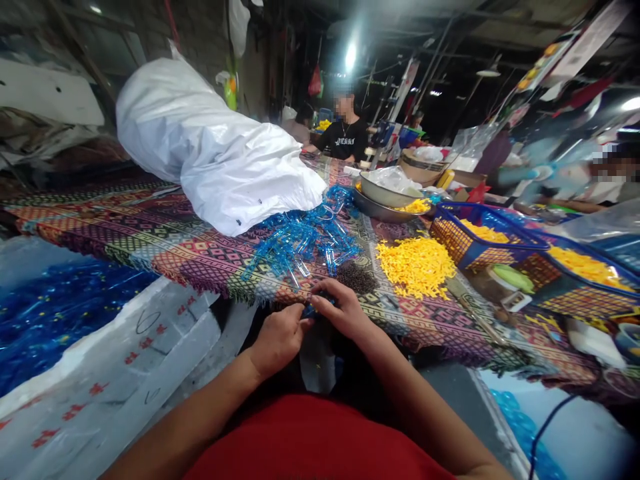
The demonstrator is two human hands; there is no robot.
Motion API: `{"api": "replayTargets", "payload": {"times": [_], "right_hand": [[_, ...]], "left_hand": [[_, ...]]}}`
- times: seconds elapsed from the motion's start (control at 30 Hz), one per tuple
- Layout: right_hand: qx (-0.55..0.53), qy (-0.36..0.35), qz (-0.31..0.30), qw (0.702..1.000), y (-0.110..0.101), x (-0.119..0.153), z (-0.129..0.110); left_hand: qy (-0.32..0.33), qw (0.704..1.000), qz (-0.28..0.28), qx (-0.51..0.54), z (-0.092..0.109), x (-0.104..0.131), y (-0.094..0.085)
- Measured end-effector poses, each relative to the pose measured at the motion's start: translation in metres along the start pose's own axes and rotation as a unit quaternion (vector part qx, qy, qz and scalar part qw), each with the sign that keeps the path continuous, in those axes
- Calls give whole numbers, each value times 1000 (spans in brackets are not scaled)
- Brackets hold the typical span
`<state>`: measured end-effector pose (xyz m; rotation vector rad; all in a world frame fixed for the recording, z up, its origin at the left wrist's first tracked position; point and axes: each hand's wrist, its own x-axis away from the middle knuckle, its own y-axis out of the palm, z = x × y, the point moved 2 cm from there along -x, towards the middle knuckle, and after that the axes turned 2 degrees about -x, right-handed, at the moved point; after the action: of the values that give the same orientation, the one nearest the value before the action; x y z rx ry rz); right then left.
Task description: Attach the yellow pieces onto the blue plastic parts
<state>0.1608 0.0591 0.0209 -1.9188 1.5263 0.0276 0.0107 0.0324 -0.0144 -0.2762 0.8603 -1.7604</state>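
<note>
My left hand (281, 339) and my right hand (341, 311) meet at the table's front edge, fingers curled. Between them is a small blue piece (310, 311), mostly covered by the fingers, and both hands grip it. Just beyond lie a heap of clear blue plastic pieces (293, 241) and a small pile of dark beads or bits (358, 278). To the right of these spreads a pile of small yellow pieces (417, 267). A large white sack (235, 157) rests on the patterned cloth (200, 263), its mouth near the blue heap.
Blue baskets (487, 237) with yellow pieces and stacked metal bowls (387, 193) stand on the right. A foam box (125, 353) holding blue pieces is below left, another box (575, 427) below right. People sit beyond; a fan (543, 172) is at right.
</note>
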Motion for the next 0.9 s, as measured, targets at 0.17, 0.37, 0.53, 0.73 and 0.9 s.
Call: {"api": "replayTargets", "payload": {"times": [0.17,0.37,0.53,0.73,0.9], "right_hand": [[32,-47,-99,993,-13,3,-6],[72,-47,-174,981,-11,5,2],[72,-48,-200,976,-3,8,9],[-1,-18,-74,997,-15,8,9],[-137,47,51,988,-15,12,11]], "left_hand": [[30,983,-62,-170,-1,-3,-16],[72,953,-101,-276,0,-3,-16],[102,933,-119,-324,8,-5,-17],[95,984,-31,-149,15,-21,-44],[-35,945,120,302,19,-24,-31]]}}
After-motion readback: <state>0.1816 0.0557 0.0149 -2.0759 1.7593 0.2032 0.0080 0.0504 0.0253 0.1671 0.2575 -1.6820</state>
